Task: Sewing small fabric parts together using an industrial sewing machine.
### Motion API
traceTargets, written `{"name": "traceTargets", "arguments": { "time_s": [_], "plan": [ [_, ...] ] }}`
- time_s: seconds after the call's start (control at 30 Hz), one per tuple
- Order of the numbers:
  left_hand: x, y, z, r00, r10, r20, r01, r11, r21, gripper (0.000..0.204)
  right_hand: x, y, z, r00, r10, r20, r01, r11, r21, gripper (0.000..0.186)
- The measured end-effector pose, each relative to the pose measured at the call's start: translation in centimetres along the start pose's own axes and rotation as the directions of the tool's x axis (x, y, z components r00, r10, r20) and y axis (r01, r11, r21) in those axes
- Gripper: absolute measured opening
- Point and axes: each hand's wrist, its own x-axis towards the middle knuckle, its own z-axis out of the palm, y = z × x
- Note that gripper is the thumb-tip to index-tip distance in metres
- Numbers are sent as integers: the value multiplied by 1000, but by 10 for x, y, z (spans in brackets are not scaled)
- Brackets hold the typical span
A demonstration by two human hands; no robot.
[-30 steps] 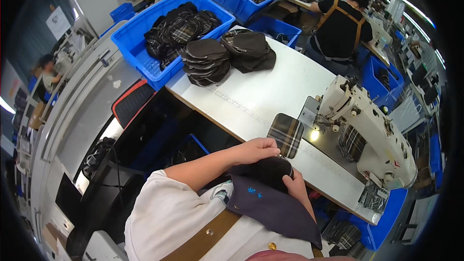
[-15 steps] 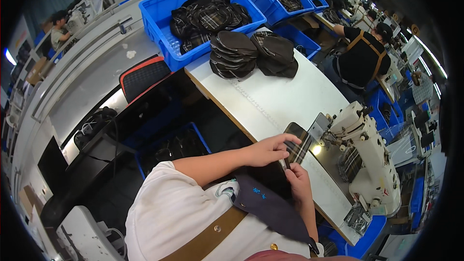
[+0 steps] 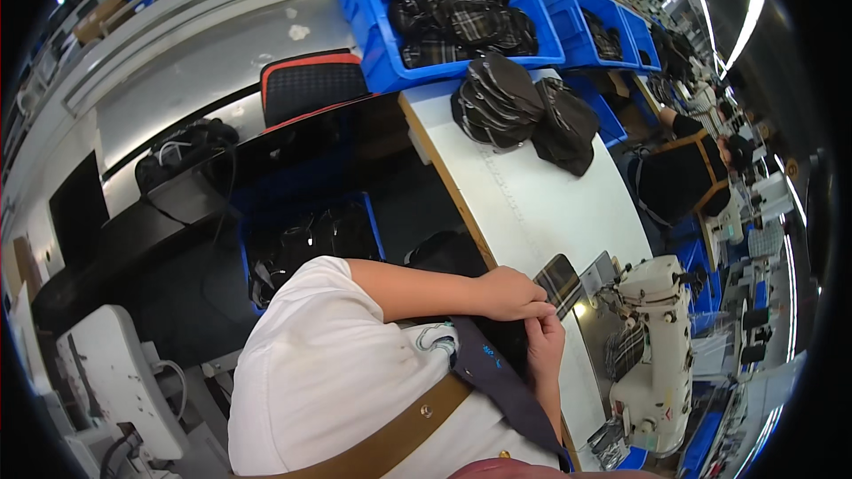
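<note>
A dark plaid fabric piece [image 3: 559, 280] lies at the near edge of the white table, beside the sewing machine's [image 3: 661, 337] needle end. My left hand [image 3: 509, 293] reaches across to its near edge, fingers closed and pressed together on it. Just below, my right hand [image 3: 546, 344] pinches the same edge, its fingertips almost touching the left ones. Part of the fabric is hidden behind my fingers. A lit spot shines on the machine bed next to the piece. More plaid fabric [image 3: 624, 350] hangs under the machine's arm.
Two stacks of rounded dark fabric pieces [image 3: 499, 99] stand at the table's [image 3: 524, 222] far end. Behind them are blue bins [image 3: 377, 58] of plaid pieces. Another blue bin [image 3: 373, 226] sits low on the left. A co-worker [image 3: 683, 177] sits at the far right.
The view has swung, so the table appears turned. My left hand's fingers, spread over the fabric before, are now drawn together at its near edge, close to my right fingertips.
</note>
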Motion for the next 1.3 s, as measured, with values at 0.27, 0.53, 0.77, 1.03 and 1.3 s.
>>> {"name": "traceTargets", "arguments": {
  "time_s": [0.27,0.53,0.77,1.03,1.3],
  "plan": [
    [-18,-22,-9,982,-64,-180,-7,930,-368,50,-15,1,12,997,65,44,-65,998,12,10],
    [-5,-25,-46,967,-84,242,117,986,-122,47,1,-1,33,991,24,-128,-37,994,-102,21],
    [1,-30,-31,909,-301,288,387,866,-317,23,-10,27,9,998,49,33,-47,997,-63,20],
    [119,27,-71,852,-149,502,236,965,-114,23,2,42,-93,843,-538,-13,256,421,-870,36],
    [243,12,-68,663,44,747,149,971,-189,23,29,45,-126,862,-480,162,306,239,-921,60]
  ]
}}
